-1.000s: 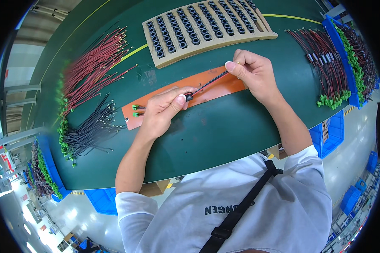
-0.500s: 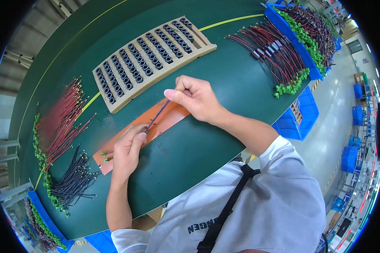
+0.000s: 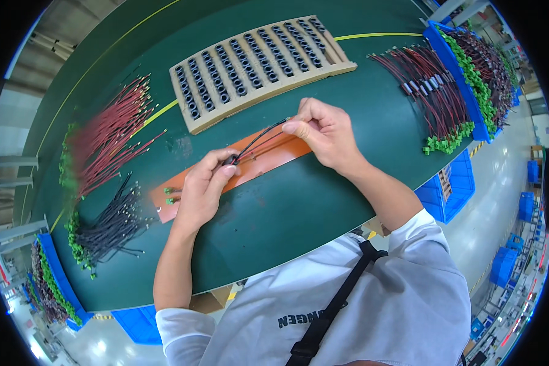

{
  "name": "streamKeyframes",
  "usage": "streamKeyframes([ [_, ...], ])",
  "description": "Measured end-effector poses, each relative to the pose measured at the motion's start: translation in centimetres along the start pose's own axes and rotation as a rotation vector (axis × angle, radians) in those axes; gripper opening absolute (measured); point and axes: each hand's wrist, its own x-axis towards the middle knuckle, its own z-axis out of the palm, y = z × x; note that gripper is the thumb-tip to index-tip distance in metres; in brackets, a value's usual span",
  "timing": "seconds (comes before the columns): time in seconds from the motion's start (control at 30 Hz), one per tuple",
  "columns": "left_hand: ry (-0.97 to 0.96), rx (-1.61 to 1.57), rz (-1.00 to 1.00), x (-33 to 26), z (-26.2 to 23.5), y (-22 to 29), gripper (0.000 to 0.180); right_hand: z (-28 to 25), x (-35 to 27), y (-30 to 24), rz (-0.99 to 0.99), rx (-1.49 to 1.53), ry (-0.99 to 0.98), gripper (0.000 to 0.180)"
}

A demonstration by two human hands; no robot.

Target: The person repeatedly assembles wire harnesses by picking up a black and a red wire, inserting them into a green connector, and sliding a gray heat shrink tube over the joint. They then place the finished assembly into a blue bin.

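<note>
A black wire and a dark red wire (image 3: 257, 141) run between my two hands above an orange strip (image 3: 277, 155) on the table. My left hand (image 3: 204, 186) pinches their lower end, where a small black piece (image 3: 230, 160) shows between thumb and fingers; its kind is partly hidden. The right hand (image 3: 327, 131) grips the far end of the wires between thumb and forefinger. The black wire bows upward, apart from the red one. Two green connectors (image 3: 172, 195) lie on the strip's left end, beside my left hand.
Beyond my hands stands a wooden tray (image 3: 226, 114) with rows of black rings. Red wires (image 3: 119, 125) and black wires (image 3: 111, 219) with green connectors lie at left. Finished-looking wire bundles (image 3: 430, 91) lie at right, near a blue bin (image 3: 463, 85) full of wires.
The wires, earlier close together and straight between my hands, are now spread, with the black one bowed. The whole view has shifted, so the table's things appear farther right and slightly higher.
</note>
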Motion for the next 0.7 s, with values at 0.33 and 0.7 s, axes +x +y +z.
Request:
streamKeyframes([
  [0.33,-0.070,-0.044,0.037,-0.3,-0.3,-0.2,0.027,0.2,-0.1,0.1,0.129,0.120,0.017,0.031],
  [0.7,0.142,-0.284,0.173,0.1,-2.5,0.1,0.027,0.4,0.4,-0.7,0.190,0.366,-0.154,0.030],
])
